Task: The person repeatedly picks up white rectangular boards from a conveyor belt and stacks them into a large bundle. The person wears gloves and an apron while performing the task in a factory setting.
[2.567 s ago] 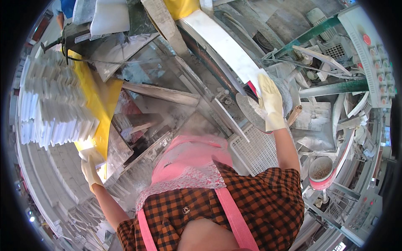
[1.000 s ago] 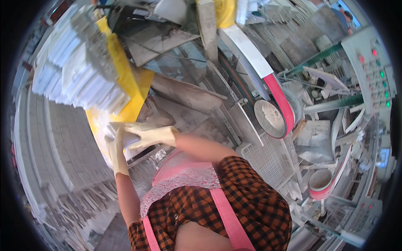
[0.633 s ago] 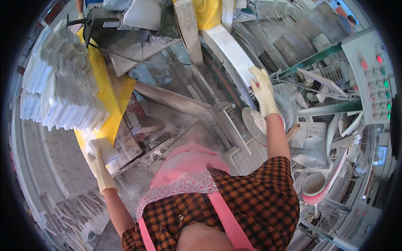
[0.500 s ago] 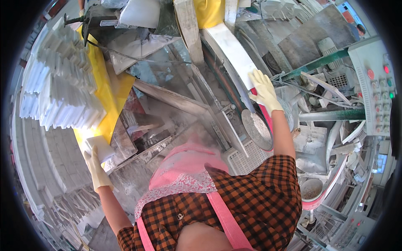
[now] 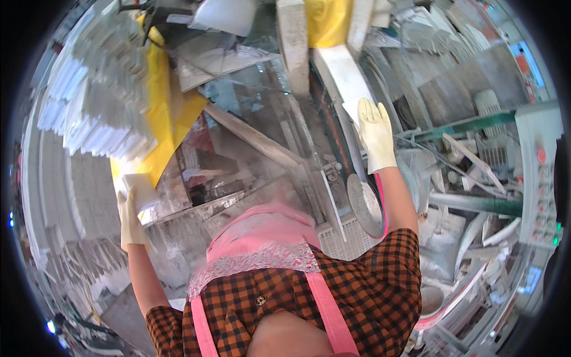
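Observation:
My left hand (image 5: 129,217), in a pale rubber glove, grips the near-left edge of a small white block (image 5: 140,185) at the near end of a yellow sheet (image 5: 172,128). A tall stack of white slabs (image 5: 98,98) stands just beyond it. My right hand (image 5: 376,134), gloved alike, lies flat with fingers stretched out over the near end of a long white strip (image 5: 342,71). Under its fingertips a white piece with a corner sticks out to the left; its rest is hidden. A round pulley (image 5: 364,208) with a pink belt lies below the right wrist.
A dusty wooden bar (image 5: 253,134) crosses the middle. Upright posts (image 5: 293,47) flank a yellow cover at the far side. At right stand a control panel (image 5: 544,172) with buttons, a green rail (image 5: 476,202) and offcuts. A perforated white crate (image 5: 342,241) sits near my apron.
The whole view has shifted. My right hand has slid a little forward from the pulley, and its fingers have drawn closer together. The left hand stays at the white block.

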The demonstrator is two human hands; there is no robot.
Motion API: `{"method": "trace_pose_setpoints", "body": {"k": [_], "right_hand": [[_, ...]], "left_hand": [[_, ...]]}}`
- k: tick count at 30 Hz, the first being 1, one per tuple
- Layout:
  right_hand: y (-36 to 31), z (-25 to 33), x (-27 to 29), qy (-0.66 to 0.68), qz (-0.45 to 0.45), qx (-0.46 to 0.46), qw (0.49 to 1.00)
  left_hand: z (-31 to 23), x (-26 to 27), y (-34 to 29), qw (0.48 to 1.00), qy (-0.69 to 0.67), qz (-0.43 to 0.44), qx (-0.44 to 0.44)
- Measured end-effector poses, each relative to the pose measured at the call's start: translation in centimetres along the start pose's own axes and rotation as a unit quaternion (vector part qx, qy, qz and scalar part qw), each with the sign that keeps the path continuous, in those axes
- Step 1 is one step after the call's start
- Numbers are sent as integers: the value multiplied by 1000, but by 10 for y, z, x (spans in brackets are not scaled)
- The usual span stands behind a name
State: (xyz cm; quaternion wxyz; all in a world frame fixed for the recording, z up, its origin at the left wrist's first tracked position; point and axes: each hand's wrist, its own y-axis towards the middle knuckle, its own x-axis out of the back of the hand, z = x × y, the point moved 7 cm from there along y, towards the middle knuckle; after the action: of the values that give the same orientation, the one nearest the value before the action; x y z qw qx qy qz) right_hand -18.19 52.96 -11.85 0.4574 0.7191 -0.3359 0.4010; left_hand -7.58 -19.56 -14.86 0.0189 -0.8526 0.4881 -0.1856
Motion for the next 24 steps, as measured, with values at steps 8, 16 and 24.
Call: {"method": "trace_pose_setpoints", "body": {"k": [8,16,24], "right_hand": [[35,-3,-36,97,7,-23,995],[46,-10,-30,122,202,-236,943],[92,274,61,750,69,-221,619]], "left_hand": [[-37,-14,-51,997,27,-55,53],[-47,7,-47,989,120,-68,48],[-27,9,-53,999,-4,-26,21]]}}
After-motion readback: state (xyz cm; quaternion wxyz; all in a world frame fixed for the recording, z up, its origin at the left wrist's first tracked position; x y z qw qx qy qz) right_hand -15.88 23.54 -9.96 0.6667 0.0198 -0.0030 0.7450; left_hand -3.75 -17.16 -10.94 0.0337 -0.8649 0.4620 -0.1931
